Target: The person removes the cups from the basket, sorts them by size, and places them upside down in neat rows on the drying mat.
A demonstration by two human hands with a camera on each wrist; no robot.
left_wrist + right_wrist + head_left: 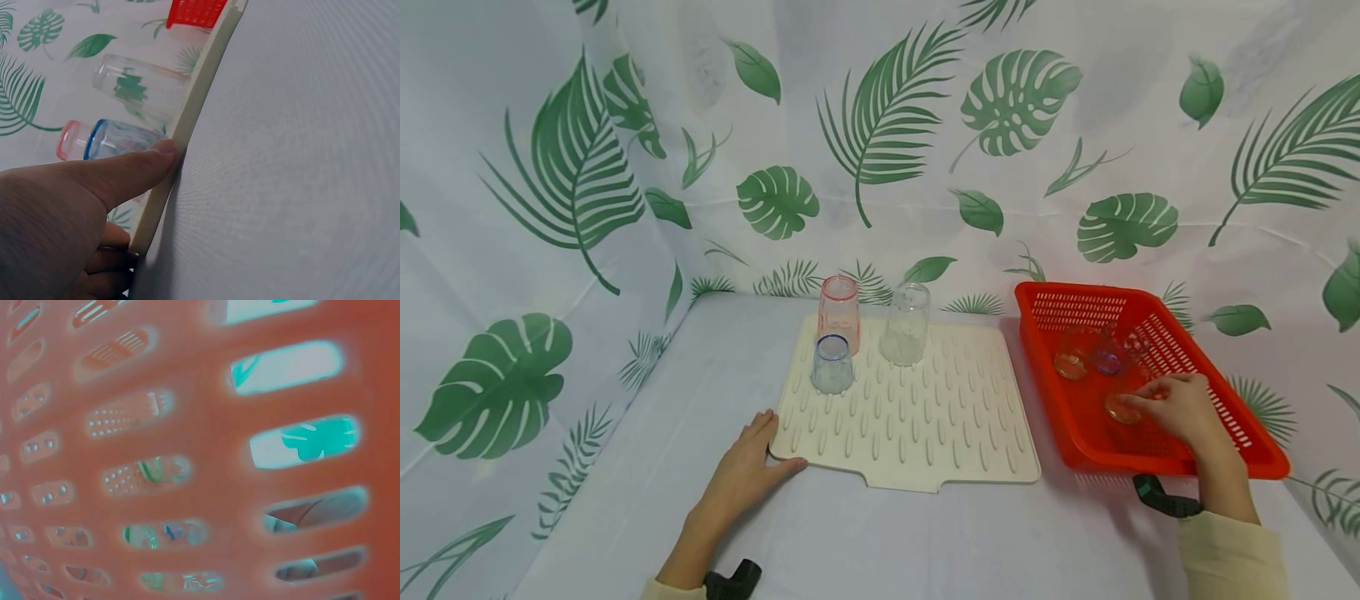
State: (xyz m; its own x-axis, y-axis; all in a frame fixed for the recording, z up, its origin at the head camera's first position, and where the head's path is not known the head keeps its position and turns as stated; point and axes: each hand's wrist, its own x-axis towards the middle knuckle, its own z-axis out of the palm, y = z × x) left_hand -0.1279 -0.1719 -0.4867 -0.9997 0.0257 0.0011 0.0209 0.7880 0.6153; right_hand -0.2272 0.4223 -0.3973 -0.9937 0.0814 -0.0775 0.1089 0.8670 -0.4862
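My left hand (741, 467) rests at the near left corner of a cream ridged drying board (940, 417), its straight thumb along the front edge and its fingers at the left edge. On the board stand a pink-rimmed glass (838, 321), a short blue-rimmed glass (832, 367) and a tall clear glass (906, 329). Inside the red basket (1075, 446), my right hand (1180, 408) pinches a small clear glass with an amber tint (1123, 409). The right wrist view looks through the basket's slotted wall (206, 506) and shows little of that hand.
Other glasses lie deeper in the basket, one amber-tinted (1071, 364) and one purple-tinted (1108, 358). A white cloth (1000, 542) covers the table. Behind it hangs a leaf-patterned curtain (910, 233). The basket stands right of the board.
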